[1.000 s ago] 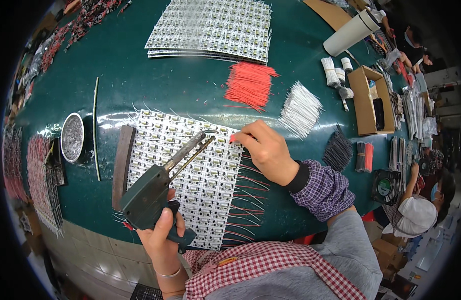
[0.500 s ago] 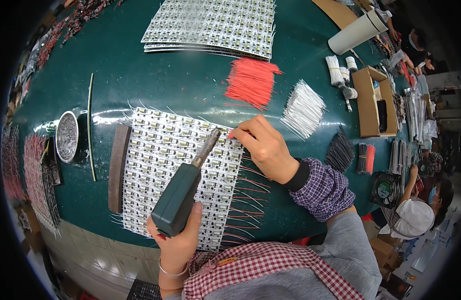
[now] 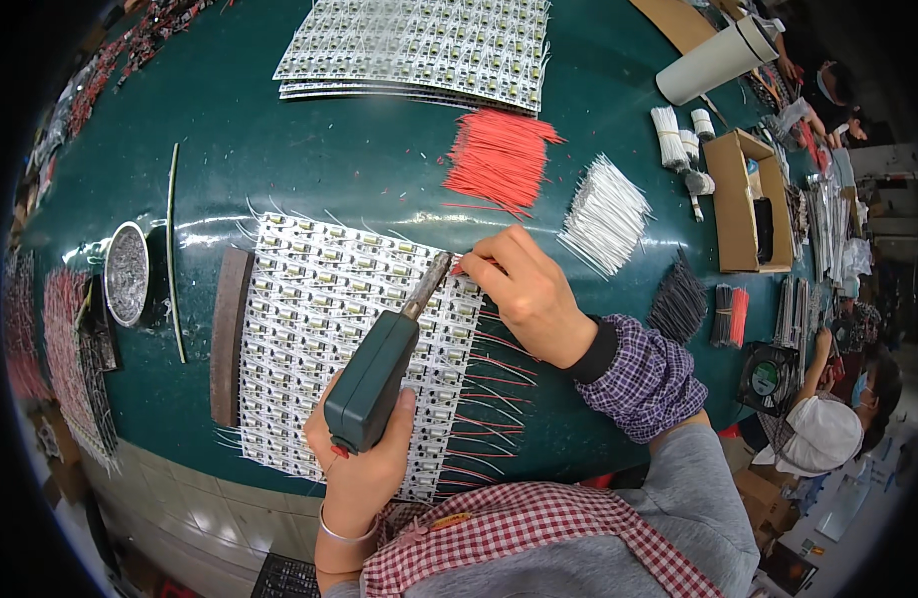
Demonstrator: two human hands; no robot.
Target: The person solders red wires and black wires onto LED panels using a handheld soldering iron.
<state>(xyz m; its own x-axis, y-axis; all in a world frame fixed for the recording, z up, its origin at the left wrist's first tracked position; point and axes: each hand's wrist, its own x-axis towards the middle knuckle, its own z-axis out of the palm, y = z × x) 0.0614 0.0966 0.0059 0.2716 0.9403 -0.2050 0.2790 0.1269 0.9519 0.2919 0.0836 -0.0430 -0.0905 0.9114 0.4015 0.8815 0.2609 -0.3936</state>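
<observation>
A white panel of small circuit boards (image 3: pixel 309 344) lies on the green table, with red and white wires sticking out along its right edge. My left hand (image 3: pixel 374 468) is wrapped round a dark green soldering gun (image 3: pixel 372 377), whose tip rests at or just over the panel's upper right corner. Close beside that tip, my right hand (image 3: pixel 528 294) pinches a short red wire (image 3: pixel 457 268), mostly covered by the fingers. Whether the tip touches the wire, I cannot tell.
Past the panel lie red wires (image 3: pixel 499 159), white wires (image 3: pixel 605 214) and a stack of panels (image 3: pixel 409 50). A brown bar (image 3: pixel 229 339) borders the panel's left side; a round tin (image 3: pixel 127 274) stands farther left. At right are a cardboard box (image 3: pixel 728 204), a bottle (image 3: pixel 713 65) and a co-worker (image 3: pixel 822 429).
My left hand has shifted the soldering gun to the right and slightly up, bringing its tip nearer my right fingers. My right hand stays almost still.
</observation>
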